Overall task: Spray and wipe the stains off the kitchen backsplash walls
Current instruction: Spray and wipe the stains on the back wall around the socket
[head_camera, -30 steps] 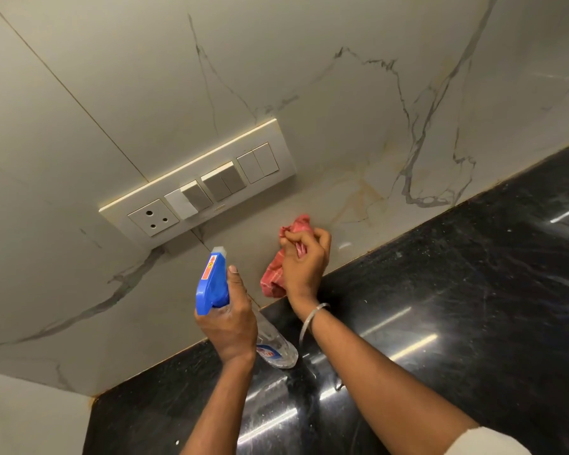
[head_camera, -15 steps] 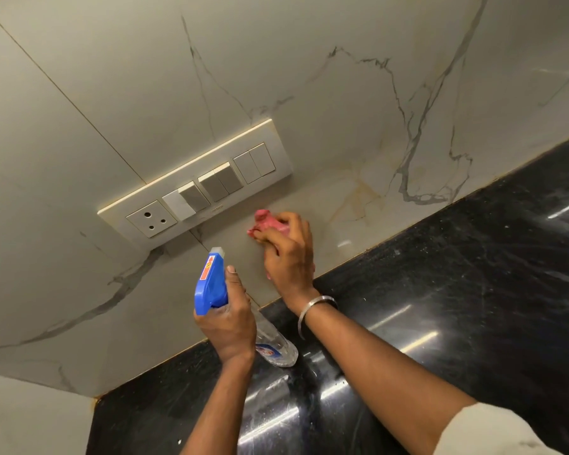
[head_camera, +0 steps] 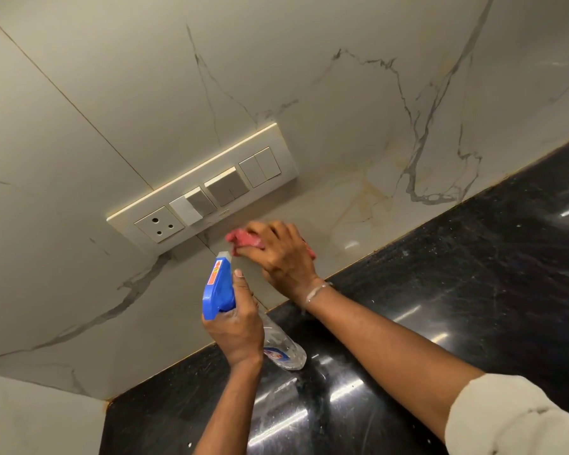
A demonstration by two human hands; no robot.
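Pressing a crumpled pinkish-red cloth (head_camera: 242, 239) against the grey-veined, marble-look backsplash wall (head_camera: 309, 93), the right grip (head_camera: 283, 254) is clenched round that cloth, fingers curled over it. The hand and cloth show some blur. The cloth lies on the wall just below the cream rectangular switch plate (head_camera: 204, 195), under its middle switches and above the seam where the wall meets the glossy black stone surface (head_camera: 440, 290). A thin silver bangle (head_camera: 316, 290) circles the right wrist, and a pale cream sleeve (head_camera: 523, 418) covers the arm at the near right corner.

The left grip (head_camera: 235, 326), nearer and slightly to the left, is grasping a clear plastic spray bottle with a blue trigger head (head_camera: 217, 287). Its fingers wrap the neck and the thumb lies up along the head. The bottle is tilted, with the nozzle aimed at the wall close beside the cloth and the clear base hanging over the surface. Yellowish-brown streaks (head_camera: 365, 198) mark the wall to the right of the cloth, near the dark veining.
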